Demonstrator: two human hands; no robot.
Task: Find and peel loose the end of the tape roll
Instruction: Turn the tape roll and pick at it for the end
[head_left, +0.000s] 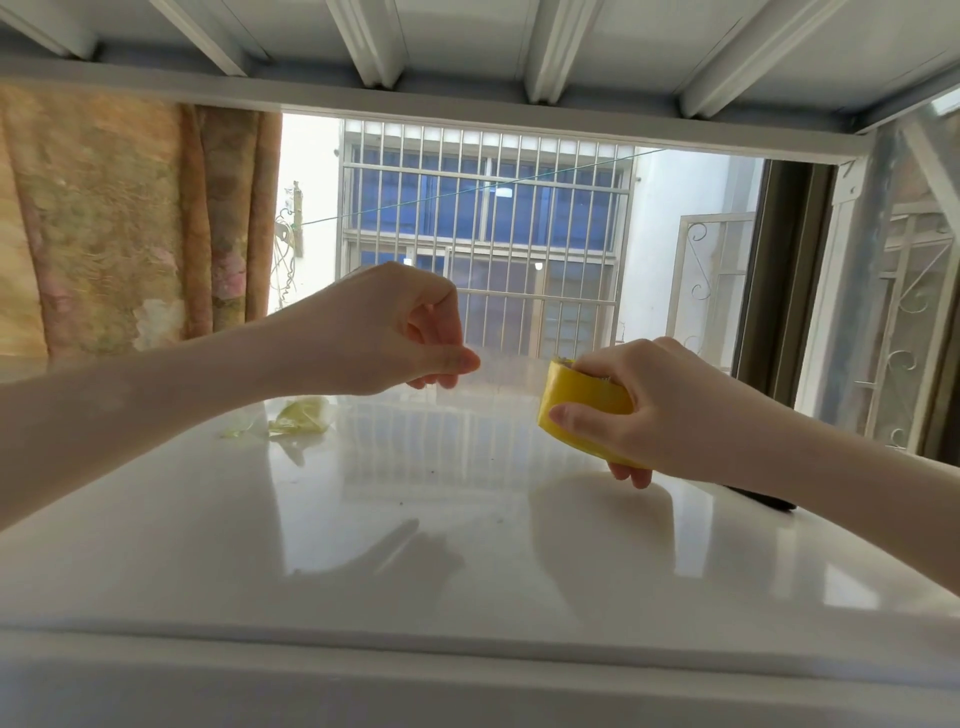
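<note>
A yellowish tape roll (576, 397) is held above the glossy white table (405, 525) by my right hand (639, 410), thumb on its outer face and fingers wrapped behind. A clear strip of tape (506, 371) stretches leftward from the top of the roll. My left hand (395, 332) pinches the free end of that strip between thumb and fingers, about a hand's width left of the roll. Both hands hover above the table surface.
Crumpled scraps of yellowish tape (301, 421) lie on the table at the back left. A dark flat object (763, 499) peeks out under my right forearm. A barred window (483, 234) and a patterned curtain (130, 223) are behind; a white shelf (467, 52) hangs overhead.
</note>
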